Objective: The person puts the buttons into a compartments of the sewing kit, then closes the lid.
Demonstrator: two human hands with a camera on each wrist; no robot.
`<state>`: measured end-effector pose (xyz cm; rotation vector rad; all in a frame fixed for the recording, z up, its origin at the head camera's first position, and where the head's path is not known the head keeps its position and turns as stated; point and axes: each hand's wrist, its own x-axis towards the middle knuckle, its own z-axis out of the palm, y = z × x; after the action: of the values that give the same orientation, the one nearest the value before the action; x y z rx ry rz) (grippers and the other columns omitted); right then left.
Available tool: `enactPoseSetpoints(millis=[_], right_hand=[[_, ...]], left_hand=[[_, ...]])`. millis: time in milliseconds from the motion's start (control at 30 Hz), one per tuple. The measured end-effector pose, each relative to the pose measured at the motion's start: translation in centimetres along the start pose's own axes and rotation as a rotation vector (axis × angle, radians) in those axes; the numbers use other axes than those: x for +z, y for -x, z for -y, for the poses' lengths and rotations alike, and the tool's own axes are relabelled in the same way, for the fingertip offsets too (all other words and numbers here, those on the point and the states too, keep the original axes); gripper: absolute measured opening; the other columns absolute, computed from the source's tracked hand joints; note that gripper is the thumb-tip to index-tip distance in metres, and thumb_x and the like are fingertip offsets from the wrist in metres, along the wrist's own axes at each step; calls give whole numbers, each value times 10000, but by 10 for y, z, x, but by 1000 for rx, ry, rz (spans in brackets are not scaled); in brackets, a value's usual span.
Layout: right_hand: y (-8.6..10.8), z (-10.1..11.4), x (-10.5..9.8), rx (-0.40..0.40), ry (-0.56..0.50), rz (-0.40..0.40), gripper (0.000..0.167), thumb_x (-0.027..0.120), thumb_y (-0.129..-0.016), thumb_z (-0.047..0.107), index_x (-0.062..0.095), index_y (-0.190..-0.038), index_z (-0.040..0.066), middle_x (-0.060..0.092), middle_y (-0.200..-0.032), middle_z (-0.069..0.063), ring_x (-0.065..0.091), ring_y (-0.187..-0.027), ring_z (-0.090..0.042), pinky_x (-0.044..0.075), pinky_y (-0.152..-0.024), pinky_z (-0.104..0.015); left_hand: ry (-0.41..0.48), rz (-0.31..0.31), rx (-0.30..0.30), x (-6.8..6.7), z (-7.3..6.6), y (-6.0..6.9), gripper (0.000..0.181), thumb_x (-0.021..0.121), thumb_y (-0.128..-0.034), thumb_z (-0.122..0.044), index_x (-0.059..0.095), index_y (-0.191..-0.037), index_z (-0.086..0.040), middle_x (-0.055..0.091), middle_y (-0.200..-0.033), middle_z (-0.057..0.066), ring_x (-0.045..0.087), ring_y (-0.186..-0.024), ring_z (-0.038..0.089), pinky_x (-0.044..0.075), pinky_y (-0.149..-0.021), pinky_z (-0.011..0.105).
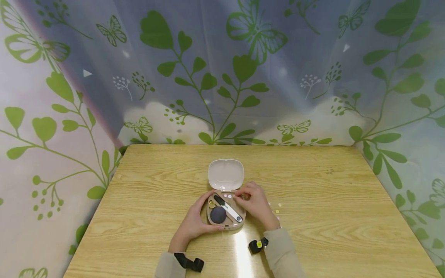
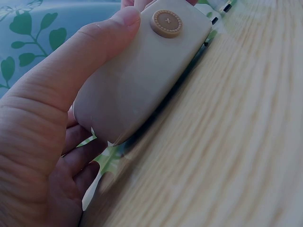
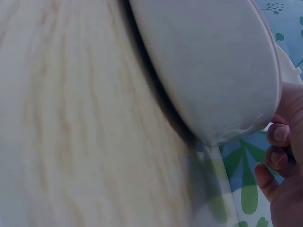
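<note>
A beige sewing box (image 1: 243, 221) lies on the table with its white lid (image 1: 226, 174) raised at the back. My left hand (image 1: 195, 221) grips its left side, thumb along the front near the round button-shaped catch (image 2: 166, 23). Inside are a dark ball (image 1: 218, 215), a gold ring-like thimble (image 1: 212, 204), and a black-and-white slim tool (image 1: 227, 208) lying diagonally. Small pale buttons (image 1: 229, 196) sit in the back compartment. Over that compartment's right end, my right hand (image 1: 256, 200) pinches what looks like a small pale button, mostly hidden by the fingertips.
Several small buttons (image 1: 277, 211), yellow and pale, lie loose on the wooden table (image 1: 330, 216) to the right of the box, partly behind the right hand. A patterned curtain (image 1: 215, 96) hangs behind the table and along both sides.
</note>
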<state>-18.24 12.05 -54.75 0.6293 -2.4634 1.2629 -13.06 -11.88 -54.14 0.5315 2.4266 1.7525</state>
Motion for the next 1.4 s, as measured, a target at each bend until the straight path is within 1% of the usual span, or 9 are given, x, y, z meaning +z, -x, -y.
enactPoseSetpoints(millis=[100, 233, 300, 567, 700, 933, 1067, 1300, 1400], right_hand=[[0, 0, 1, -8, 7, -6, 85, 850, -746, 65, 782, -784, 99, 466, -644, 30, 410, -661, -92, 337, -609, -272], [0, -1, 2, -12, 4, -11, 85, 852, -747, 70, 783, -786, 100, 462, -644, 39, 410, -661, -88, 334, -608, -273], [0, -1, 3, -17, 8, -13, 90, 855, -744, 71, 784, -785, 107, 455, -642, 51, 407, -658, -81, 330, -608, -269], [0, -4, 6, -19, 36, -15, 104, 863, -739, 78, 780, -769, 133, 429, -626, 63, 388, -637, -68, 326, -588, -258], [0, -6, 7, 3, 33, -3, 95, 859, -750, 88, 782, -774, 138, 432, -633, 67, 392, -640, -76, 325, -595, -262], [0, -5, 6, 6, 16, -4, 95, 856, -764, 90, 782, -796, 140, 471, -654, 50, 408, -651, -78, 345, -592, -264], [0, -3, 3, -5, -9, -13, 101, 857, -757, 70, 787, -807, 122, 491, -654, 16, 414, -649, -77, 350, -570, -242], [-3, 2, -4, 5, -22, -11, 81, 846, -766, 64, 784, -808, 94, 535, -680, -53, 443, -651, -120, 364, -565, -237], [-3, 2, -8, 20, -24, -13, 80, 840, -768, 64, 783, -813, 99, 546, -699, -71, 432, -665, -102, 367, -572, -240]], left_hand=[[-1, -7, 1, 2, 10, -1, 1133, 985, -581, -178, 371, -1532, -120, 416, -1532, 84, 350, -1421, 257, 250, -1168, 513], [-3, -20, 6, 5, 32, -5, 1163, 998, -554, -213, 372, -1534, -213, 418, -1530, 17, 349, -1421, 230, 243, -1171, 507], [0, -22, 13, 5, 37, -5, 1161, 999, -549, -257, 376, -1529, -253, 418, -1526, -17, 350, -1420, 209, 247, -1172, 500], [-17, -24, 31, 5, 40, -5, 1166, 982, -537, -419, 376, -1524, -293, 424, -1511, -77, 361, -1410, 175, 260, -1168, 483], [-23, -25, 34, 5, 40, -5, 1166, 979, -538, -434, 377, -1525, -286, 427, -1510, -71, 364, -1409, 183, 266, -1163, 489], [-30, -26, 32, 5, 41, -5, 1164, 979, -536, -434, 383, -1523, -276, 429, -1507, -72, 368, -1406, 177, 266, -1165, 481], [-30, -23, 28, 4, 39, -5, 1162, 980, -540, -427, 383, -1525, -272, 427, -1506, -84, 367, -1405, 164, 268, -1165, 476], [3, -8, 17, -1, -5, 1, 1106, 980, -588, -162, 386, -1518, -80, 431, -1516, 120, 372, -1408, 280, 262, -1159, 532], [-2, -4, 17, -2, -5, 2, 1111, 980, -592, -173, 381, -1523, -90, 427, -1521, 114, 369, -1410, 267, 256, -1165, 511]])
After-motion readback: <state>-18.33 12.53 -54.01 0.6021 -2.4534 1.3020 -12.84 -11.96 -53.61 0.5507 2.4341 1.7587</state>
